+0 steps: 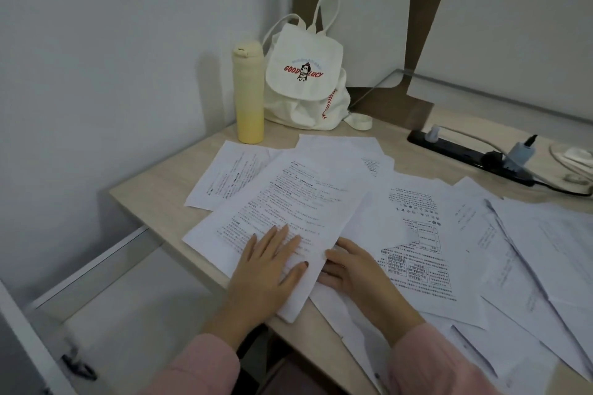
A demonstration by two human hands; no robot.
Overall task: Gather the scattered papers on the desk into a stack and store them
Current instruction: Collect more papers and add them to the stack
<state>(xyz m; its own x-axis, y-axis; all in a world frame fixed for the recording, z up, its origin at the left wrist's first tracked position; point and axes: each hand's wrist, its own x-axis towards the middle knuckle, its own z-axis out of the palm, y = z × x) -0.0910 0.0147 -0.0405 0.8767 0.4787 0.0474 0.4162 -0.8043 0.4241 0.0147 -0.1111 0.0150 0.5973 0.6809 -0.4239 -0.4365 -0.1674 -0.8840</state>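
Note:
Several printed white papers lie scattered over the light wooden desk (150, 196). A small pile of sheets (282, 202) lies at the near left, overlapping a single sheet (224, 176) behind it. My left hand (272, 263) presses flat on this pile with straight fingers. My right hand (349, 266) lies beside it, its fingertips slipped under the pile's right edge and its thumb on top. A sheet with tables (417, 247) lies under my right hand. More loose sheets (519, 253) spread to the right.
A yellow bottle (247, 93) and a white drawstring backpack (305, 74) stand at the back corner against the wall. A black power strip (465, 154) with plugs and cables lies at the back right. The desk's left edge drops off to the floor.

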